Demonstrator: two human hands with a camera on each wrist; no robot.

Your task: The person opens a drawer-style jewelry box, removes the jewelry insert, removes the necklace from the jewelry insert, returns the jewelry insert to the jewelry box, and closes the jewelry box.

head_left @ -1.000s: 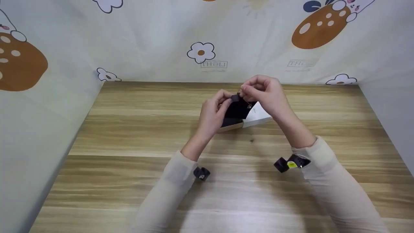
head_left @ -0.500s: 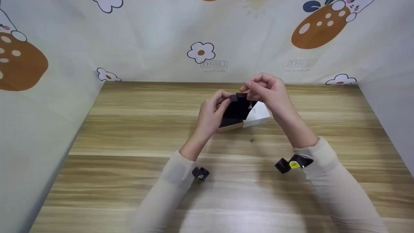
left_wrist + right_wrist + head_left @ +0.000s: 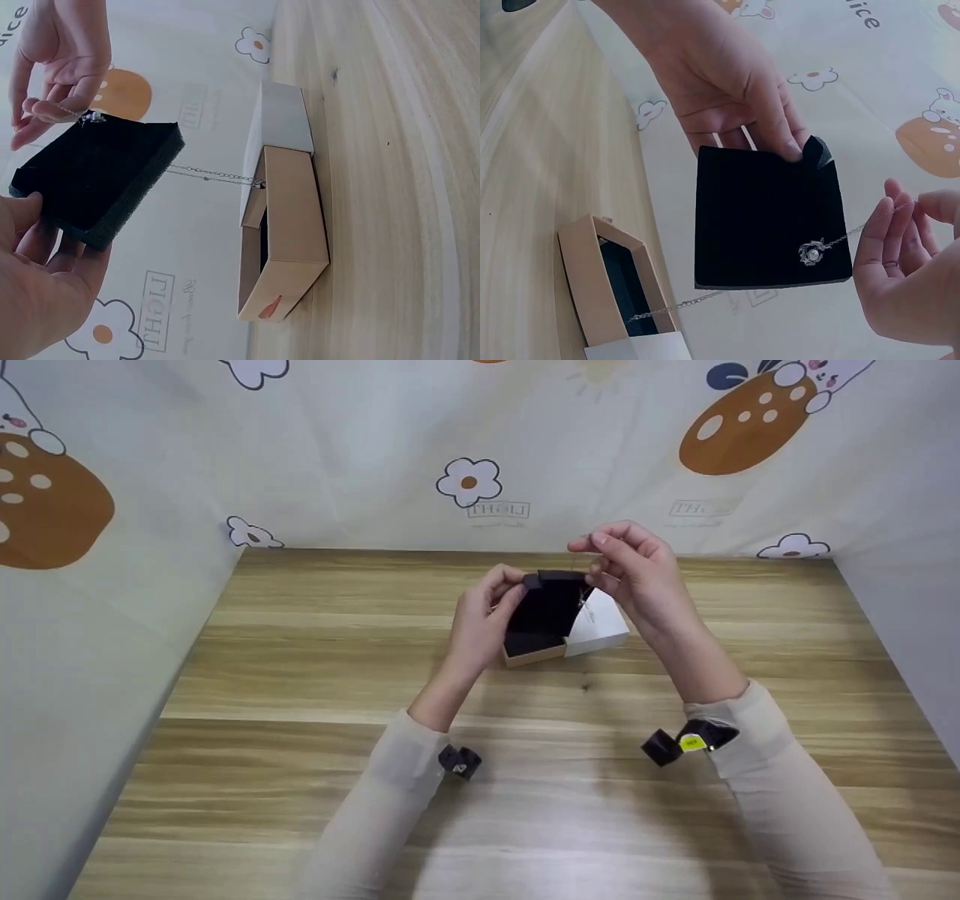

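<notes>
Pinching the black pad [image 3: 765,214] by its edge with the left hand [image 3: 480,622], and the chain [image 3: 837,241], just beside the pad, with the right hand [image 3: 649,581]. Found with pendant [image 3: 811,253] against the pad's face near a corner, and with loose chain hanging behind it towards the tan drawer [image 3: 296,206] below. Judged as mounting or removing the chain, unclear which; needing next a steady pad and gentle chain handling.

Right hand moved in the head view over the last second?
Yes: the right hand has shifted rightward and slightly up in the image, judged against the central flower print.
</notes>
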